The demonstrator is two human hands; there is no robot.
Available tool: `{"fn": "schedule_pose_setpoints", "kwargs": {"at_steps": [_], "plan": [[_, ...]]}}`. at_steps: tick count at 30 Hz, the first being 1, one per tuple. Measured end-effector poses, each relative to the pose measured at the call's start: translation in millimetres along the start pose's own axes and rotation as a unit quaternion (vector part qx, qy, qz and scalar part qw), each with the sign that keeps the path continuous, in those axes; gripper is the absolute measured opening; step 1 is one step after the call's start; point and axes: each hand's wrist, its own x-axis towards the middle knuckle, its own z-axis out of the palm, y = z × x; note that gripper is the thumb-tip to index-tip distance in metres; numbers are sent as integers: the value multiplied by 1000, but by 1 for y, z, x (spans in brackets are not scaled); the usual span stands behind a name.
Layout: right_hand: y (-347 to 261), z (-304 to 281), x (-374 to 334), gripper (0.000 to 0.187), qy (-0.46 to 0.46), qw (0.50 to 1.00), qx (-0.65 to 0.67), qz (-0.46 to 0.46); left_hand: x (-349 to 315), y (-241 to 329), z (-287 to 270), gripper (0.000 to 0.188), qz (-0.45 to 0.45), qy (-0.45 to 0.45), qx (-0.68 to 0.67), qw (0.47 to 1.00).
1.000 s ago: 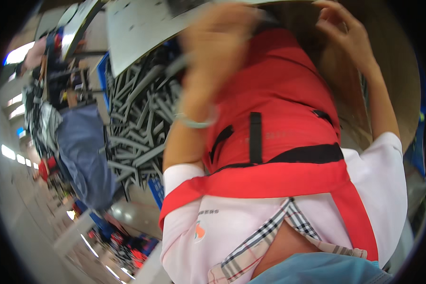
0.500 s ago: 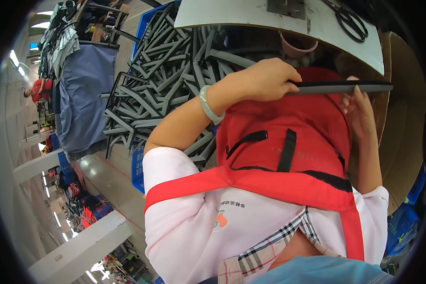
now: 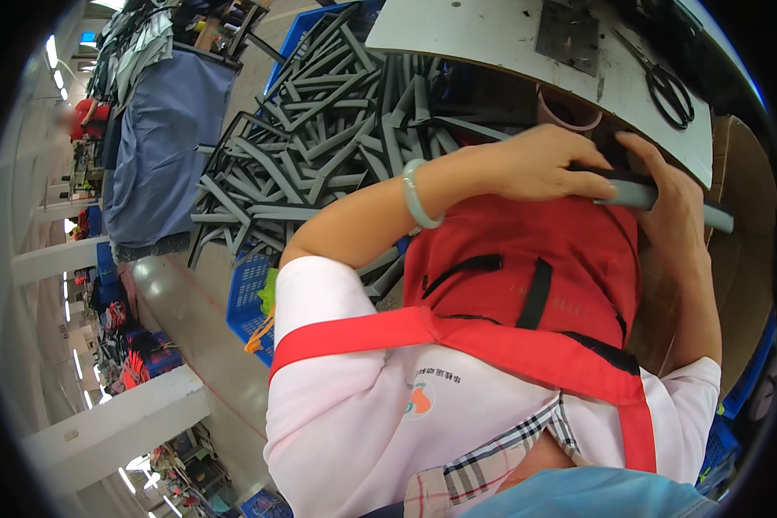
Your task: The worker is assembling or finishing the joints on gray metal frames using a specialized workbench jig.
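The grey-and-black strip [image 3: 718,216] lies right in the hands, across the front of the body. Its long axis runs from the left hand [image 3: 554,164] out past the right hand [image 3: 672,211], dipping a little toward the right. From over here, the left hand seems to be pinching the near-left end between thumb and fingers, while the right hand grasps it further along, wrapped around it. The far end pokes out free beyond the right hand. Neither hand has to reach for it; the right is nearer that loose end, the left nearer the other. Part of the strip is hidden behind the fingers, so I can't tell whether it bends there.

Below both hands is the red apron [image 3: 527,237]. Just ahead of them comes the edge of the white tabletop [image 3: 475,30], with black scissors [image 3: 669,95] lying beyond the right hand and a pink pot [image 3: 568,110] tucked under the rim ahead of the left. To the left hand's left, a big pile [image 3: 319,138] of similar strips spreads out, with a blue crate [image 3: 247,298] at its lower side. On the right, the cardboard box [image 3: 738,164] stands close by the strip's free end; that wall and the tabletop edge look to be the nearest obstacles.
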Motion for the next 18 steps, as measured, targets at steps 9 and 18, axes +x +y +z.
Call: {"fn": "schedule_pose_setpoints", "kwargs": {"at_steps": [9, 18], "plan": [[7, -25, 46, 34, -242, 946, 213, -27, 8, 24, -43, 22, -136, -33, -122, 983], [55, -7, 114, 44, 154, 968, -139, -140, 62, 23, -103, 28, -44, 111, 97, 988]]}}
